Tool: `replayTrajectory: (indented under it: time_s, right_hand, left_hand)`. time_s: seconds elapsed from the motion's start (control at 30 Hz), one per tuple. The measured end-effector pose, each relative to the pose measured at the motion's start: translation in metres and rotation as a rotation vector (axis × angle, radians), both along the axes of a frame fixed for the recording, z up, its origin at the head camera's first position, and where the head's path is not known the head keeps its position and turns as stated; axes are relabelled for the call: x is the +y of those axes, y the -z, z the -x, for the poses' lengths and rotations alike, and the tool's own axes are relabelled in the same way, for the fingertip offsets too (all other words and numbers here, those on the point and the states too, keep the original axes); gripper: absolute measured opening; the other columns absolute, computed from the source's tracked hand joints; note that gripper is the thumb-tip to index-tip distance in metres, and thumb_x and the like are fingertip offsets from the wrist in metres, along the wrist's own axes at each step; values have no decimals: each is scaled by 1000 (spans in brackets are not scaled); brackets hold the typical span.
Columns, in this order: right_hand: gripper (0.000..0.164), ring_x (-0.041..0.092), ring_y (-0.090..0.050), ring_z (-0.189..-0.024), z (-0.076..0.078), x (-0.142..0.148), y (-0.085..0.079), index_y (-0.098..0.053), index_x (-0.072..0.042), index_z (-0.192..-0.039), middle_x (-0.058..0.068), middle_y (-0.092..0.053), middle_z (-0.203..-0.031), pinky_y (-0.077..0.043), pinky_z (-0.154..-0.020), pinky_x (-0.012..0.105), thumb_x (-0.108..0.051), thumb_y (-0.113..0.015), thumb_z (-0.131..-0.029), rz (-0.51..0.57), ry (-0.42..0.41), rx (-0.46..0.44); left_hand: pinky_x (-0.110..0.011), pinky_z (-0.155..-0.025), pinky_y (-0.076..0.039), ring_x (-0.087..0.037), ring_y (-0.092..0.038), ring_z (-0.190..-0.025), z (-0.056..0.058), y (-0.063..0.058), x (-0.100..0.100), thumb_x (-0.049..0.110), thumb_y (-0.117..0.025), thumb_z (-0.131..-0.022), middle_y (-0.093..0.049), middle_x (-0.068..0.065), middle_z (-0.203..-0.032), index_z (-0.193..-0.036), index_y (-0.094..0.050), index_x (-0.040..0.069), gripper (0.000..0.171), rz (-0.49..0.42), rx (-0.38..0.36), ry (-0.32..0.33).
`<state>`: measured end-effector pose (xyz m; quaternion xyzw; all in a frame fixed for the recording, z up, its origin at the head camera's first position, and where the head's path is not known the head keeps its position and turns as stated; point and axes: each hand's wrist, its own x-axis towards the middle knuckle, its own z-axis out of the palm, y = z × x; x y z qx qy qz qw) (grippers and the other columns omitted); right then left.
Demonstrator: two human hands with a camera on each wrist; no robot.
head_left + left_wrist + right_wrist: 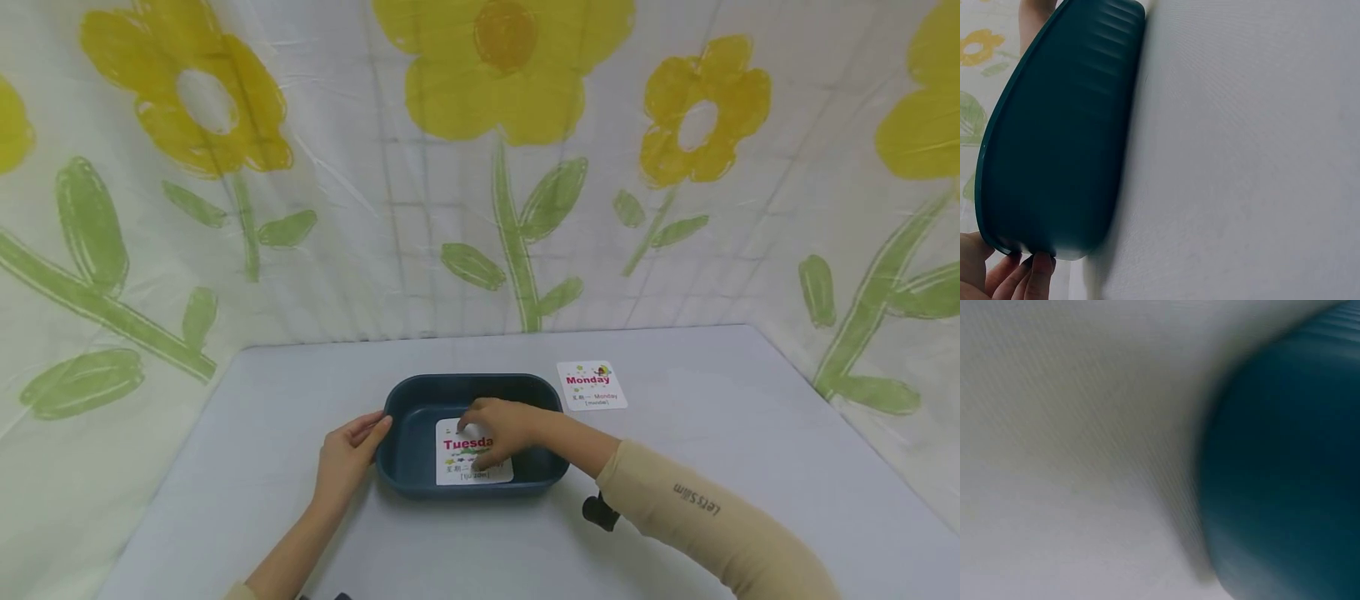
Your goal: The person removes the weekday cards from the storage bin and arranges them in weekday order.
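Note:
A dark teal plastic basin [397, 454] stands on the table. My left hand [349, 458] grips its left end, thumb at the rim and fingers against the outside. From the left wrist, the basin's long side [1060, 144] fills the view, with the left fingers [1038, 278] at its near end. A white card [447, 458] printed "Tuesday", partly covered, lies inside the basin. Over that card is my right hand [506, 433], fingers bent and spread from the thumb, fingertips at the card's face. The right wrist view shows the basin's outer wall [1285, 469] but no hand.
A second white card [591, 386], printed "Monday", lies face up beyond the basin's right corner. The pale table [247, 433] runs back to a hanging cloth [337, 275] with painted yellow flowers. A small black object [600, 512] sits beneath the right forearm.

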<state>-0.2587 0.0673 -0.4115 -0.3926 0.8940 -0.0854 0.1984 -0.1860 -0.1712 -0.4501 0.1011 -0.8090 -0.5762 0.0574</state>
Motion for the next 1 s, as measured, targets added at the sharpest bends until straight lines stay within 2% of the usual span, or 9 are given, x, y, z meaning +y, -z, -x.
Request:
replayTrajectory:
  time_s: [0.17, 0.37, 0.67, 1.0]
  right_hand:
    - [67, 18, -48, -112, -4, -1, 4, -51, -24, -127, 5, -46, -133, -48, -88, 34, -47, -76, -70, -24, -12, 28]
    - [73, 18, -46, -112, -5, -2, 4, -49, -25, -129, 5, -45, -133, -48, -89, 35, -41, -81, -66, -47, -30, 48]
    - [72, 17, -46, -111, -6, -2, 3, -48, -27, -129, 3, -46, -131, -47, -91, 35, -40, -81, -67, -60, -28, 58]
    - [68, 20, -46, -118, -7, -3, 4, -50, -27, -128, 3, -48, -133, -47, -92, 38, -42, -79, -69, -64, -40, 76]
  left_hand:
    - [-24, -70, -55, -26, -64, -99, 1, 0, 0, 35, -63, -87, -65, -17, -109, -115, -63, 1, 43, 11, -1, -10]
    - [-24, -68, -55, -25, -66, -95, 0, -2, 0, 33, -64, -87, -66, -18, -106, -111, -65, 0, 40, 23, -8, -30]
    - [-22, -64, -55, -24, -68, -85, -2, -3, 0, 36, -65, -85, -67, -18, -102, -110, -66, -1, 44, 36, -25, -43]
    - [-22, -64, -54, -23, -68, -85, -1, -1, -1, 36, -65, -86, -67, -18, -102, -110, -66, 0, 44, 24, -20, -40]
